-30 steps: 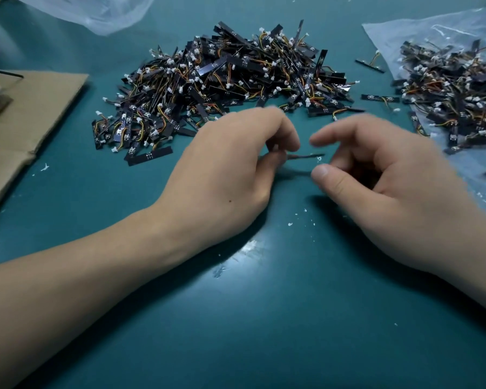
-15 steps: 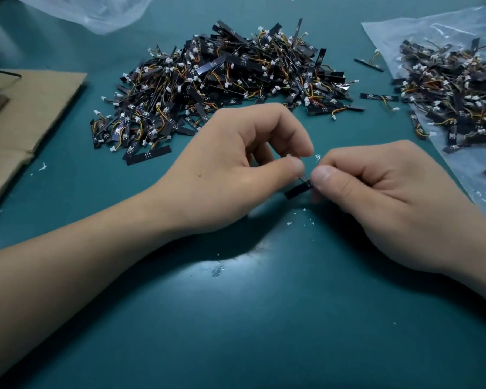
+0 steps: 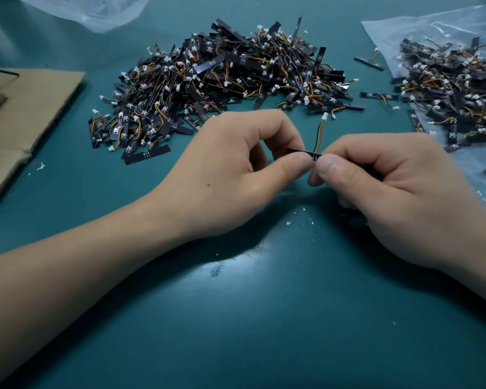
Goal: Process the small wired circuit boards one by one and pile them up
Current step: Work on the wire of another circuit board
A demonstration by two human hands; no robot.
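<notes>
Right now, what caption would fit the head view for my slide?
The left hand and right hand pinch one wired board above a green table; a big pile lies behind.

Only a short bit of the little board [image 3: 310,154] can be seen. Its two ends are covered by the thumbs of the left hand [image 3: 236,169] and the right hand [image 3: 390,192]. The lower fingers of the right hand are tucked under and hidden. Both arms are cut off by the picture's edges. The pile on the right [image 3: 455,91] and the clear sheet [image 3: 432,29] under it are cut by the right edge. The clear bag [image 3: 96,9] is cut by the top edge, and the cardboard [image 3: 40,108] by the left edge. Boards low in the big pile [image 3: 230,80] are buried. The tiny marks on the boards cannot be read.
</notes>
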